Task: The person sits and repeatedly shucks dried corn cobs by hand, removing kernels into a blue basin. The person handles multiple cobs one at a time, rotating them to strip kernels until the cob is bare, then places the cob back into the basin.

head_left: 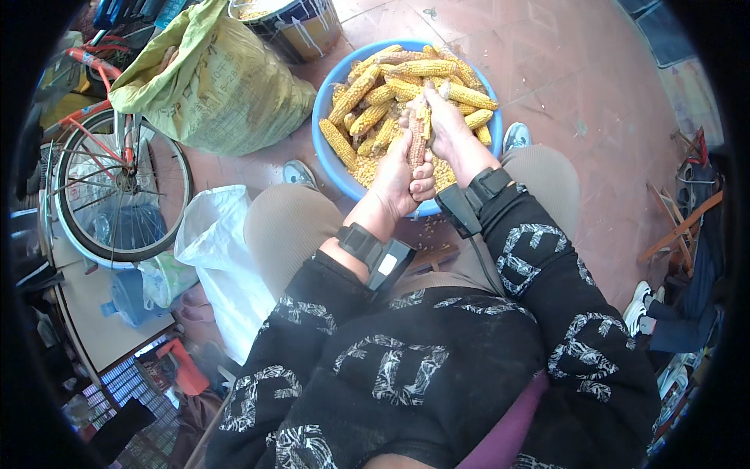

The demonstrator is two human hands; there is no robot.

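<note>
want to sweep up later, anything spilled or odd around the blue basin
Yes. Small loose kernels lie on the floor outside the near rim of the blue basin. The bucket at its far left has whitish drips down its side, as if something overflowed.

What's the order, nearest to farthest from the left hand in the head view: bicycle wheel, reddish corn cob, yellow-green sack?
1. Reddish corn cob: in the left hand, over the blue basin.
2. Yellow-green sack: to the left, just past the basin.
3. Bicycle wheel: farther left, beyond the sack's side.
</note>
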